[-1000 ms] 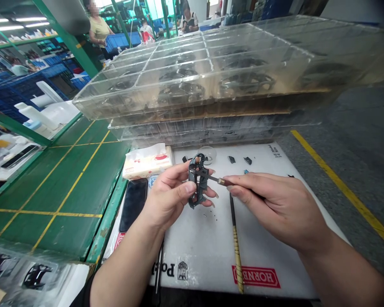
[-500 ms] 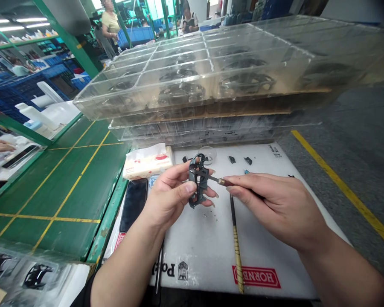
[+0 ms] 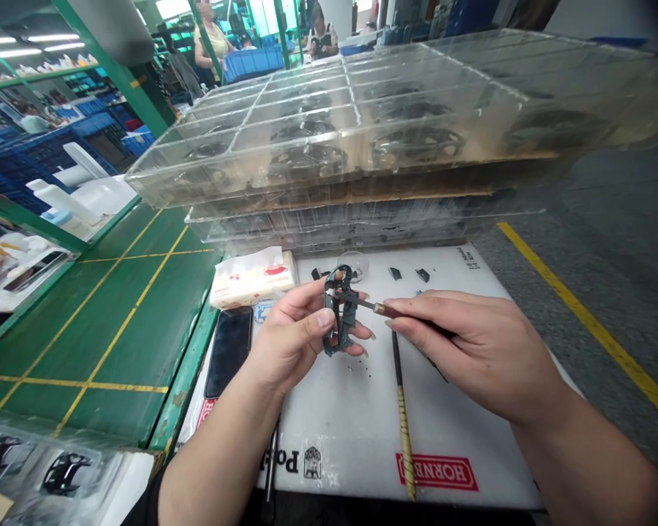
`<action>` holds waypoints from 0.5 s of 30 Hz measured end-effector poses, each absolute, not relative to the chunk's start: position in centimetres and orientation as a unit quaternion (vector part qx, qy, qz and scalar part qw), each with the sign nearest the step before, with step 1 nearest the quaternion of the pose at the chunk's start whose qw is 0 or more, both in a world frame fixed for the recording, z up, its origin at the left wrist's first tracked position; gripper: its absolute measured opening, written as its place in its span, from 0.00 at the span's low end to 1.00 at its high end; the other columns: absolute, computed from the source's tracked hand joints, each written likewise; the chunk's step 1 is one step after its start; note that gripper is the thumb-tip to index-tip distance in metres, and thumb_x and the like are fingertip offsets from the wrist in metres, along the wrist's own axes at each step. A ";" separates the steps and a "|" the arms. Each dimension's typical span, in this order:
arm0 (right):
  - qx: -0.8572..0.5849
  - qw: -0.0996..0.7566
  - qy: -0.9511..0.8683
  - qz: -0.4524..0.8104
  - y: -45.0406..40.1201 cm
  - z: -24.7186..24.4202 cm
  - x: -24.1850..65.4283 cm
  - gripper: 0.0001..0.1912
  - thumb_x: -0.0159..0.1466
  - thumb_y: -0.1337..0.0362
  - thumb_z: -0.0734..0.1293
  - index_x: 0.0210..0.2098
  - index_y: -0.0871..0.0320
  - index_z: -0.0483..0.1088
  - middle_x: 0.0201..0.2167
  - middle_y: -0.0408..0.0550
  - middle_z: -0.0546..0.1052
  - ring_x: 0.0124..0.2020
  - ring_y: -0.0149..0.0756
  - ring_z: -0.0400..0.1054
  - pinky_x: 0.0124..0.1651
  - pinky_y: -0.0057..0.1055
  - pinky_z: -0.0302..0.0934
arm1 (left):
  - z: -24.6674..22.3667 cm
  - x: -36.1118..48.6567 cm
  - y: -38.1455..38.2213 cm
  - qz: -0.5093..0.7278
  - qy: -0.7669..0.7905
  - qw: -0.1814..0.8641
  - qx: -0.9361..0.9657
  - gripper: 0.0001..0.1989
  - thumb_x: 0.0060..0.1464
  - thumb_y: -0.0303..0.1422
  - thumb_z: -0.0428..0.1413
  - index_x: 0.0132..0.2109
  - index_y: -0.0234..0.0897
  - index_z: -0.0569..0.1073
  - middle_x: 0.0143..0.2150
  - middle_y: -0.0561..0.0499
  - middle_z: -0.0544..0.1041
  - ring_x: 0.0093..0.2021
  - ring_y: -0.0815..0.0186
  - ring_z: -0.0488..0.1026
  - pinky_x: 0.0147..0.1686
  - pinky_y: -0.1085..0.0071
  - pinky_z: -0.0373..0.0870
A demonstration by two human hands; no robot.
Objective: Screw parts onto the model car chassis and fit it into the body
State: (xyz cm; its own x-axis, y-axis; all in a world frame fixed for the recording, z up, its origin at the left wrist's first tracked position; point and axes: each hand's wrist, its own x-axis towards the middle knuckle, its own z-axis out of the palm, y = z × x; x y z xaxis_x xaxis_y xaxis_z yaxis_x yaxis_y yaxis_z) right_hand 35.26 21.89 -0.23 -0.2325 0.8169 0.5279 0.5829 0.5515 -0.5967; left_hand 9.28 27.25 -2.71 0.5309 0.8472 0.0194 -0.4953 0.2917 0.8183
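Observation:
My left hand [image 3: 293, 332] holds a small dark grey openwork plastic part [image 3: 348, 315] upright, thumb on its near rim and fingers behind it. My right hand [image 3: 477, 351] pinches a slim tool with a flat dark blade, a metal collar [image 3: 380, 309] and a brown handle. The blade reaches into the part's upper opening; whether it is a knife or a file I cannot tell. Under the hands is a white printed work surface [image 3: 340, 416]. A long tool with a yellow wrapped handle [image 3: 403, 416] lies on it, near my right hand.
Stacked clear compartment trays [image 3: 356, 157] rise behind the work surface. A tissue pack [image 3: 252, 281] and a phone [image 3: 229, 351] lie left. Small dark pieces [image 3: 422, 275] sit near the trays. The green bench [image 3: 115, 314] borders the left; a tray of glossy dark shells [image 3: 67, 473] is lower left.
The tool has shifted only slightly against the part, and both grips are the same. The view has moved a little. At far left, another person's hand has drawn back from a phone.

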 end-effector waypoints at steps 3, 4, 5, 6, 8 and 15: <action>-0.459 0.419 -0.769 0.150 21.9 -0.3 35.3 0.11 0.81 0.67 0.73 0.57 0.52 0.88 0.46 0.45 0.92 0.40 0.38 0.89 0.43 0.32 0.80 | -2.8 9.4 27.3 0.435 0.210 0.775 0.408 0.20 0.66 0.35 0.76 0.62 0.41 0.86 0.60 0.41 0.90 0.46 0.50 0.93 0.42 0.59 0.94; -0.462 0.416 -0.768 0.156 21.9 -0.3 35.3 0.11 0.81 0.67 0.73 0.57 0.52 0.88 0.46 0.45 0.93 0.41 0.38 0.89 0.42 0.31 0.80 | -2.8 9.4 27.3 0.436 0.210 0.773 0.410 0.20 0.66 0.35 0.76 0.61 0.41 0.86 0.60 0.41 0.90 0.46 0.51 0.93 0.42 0.59 0.94; -0.463 0.414 -0.767 0.160 21.9 -0.2 35.3 0.12 0.81 0.67 0.73 0.57 0.51 0.89 0.46 0.44 0.93 0.41 0.38 0.89 0.43 0.31 0.81 | -2.9 9.4 27.3 0.438 0.211 0.771 0.411 0.20 0.66 0.34 0.76 0.62 0.41 0.86 0.60 0.40 0.90 0.46 0.51 0.93 0.42 0.59 0.94; -0.464 0.414 -0.766 0.163 21.9 -0.2 35.3 0.12 0.81 0.67 0.73 0.57 0.51 0.89 0.47 0.44 0.93 0.41 0.39 0.89 0.44 0.31 0.81 | -3.0 9.4 27.3 0.440 0.213 0.769 0.413 0.20 0.66 0.34 0.76 0.62 0.41 0.86 0.61 0.40 0.89 0.46 0.51 0.93 0.42 0.59 0.94; -0.463 0.420 -0.763 0.163 21.9 -0.1 35.2 0.11 0.80 0.67 0.73 0.56 0.51 0.89 0.47 0.45 0.93 0.43 0.39 0.90 0.46 0.32 0.82 | -3.1 9.3 27.4 0.442 0.215 0.765 0.417 0.20 0.66 0.35 0.76 0.62 0.41 0.86 0.61 0.39 0.89 0.46 0.50 0.93 0.42 0.59 0.94; -0.470 0.410 -0.760 0.183 22.0 -0.3 35.2 0.10 0.80 0.65 0.73 0.54 0.50 0.89 0.48 0.44 0.93 0.43 0.40 0.90 0.49 0.33 0.83 | -3.1 9.4 27.3 0.441 0.224 0.764 0.416 0.23 0.65 0.36 0.77 0.63 0.42 0.85 0.61 0.40 0.89 0.46 0.50 0.93 0.41 0.58 0.93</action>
State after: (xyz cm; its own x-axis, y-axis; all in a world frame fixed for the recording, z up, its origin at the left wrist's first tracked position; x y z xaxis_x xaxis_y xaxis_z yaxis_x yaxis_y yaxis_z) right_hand 35.18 22.04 -0.27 -0.2217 0.8644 0.4513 0.5645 0.4911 -0.6634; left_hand 9.42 27.27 -3.06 0.5116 0.8589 0.0246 -0.4871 0.2663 0.8318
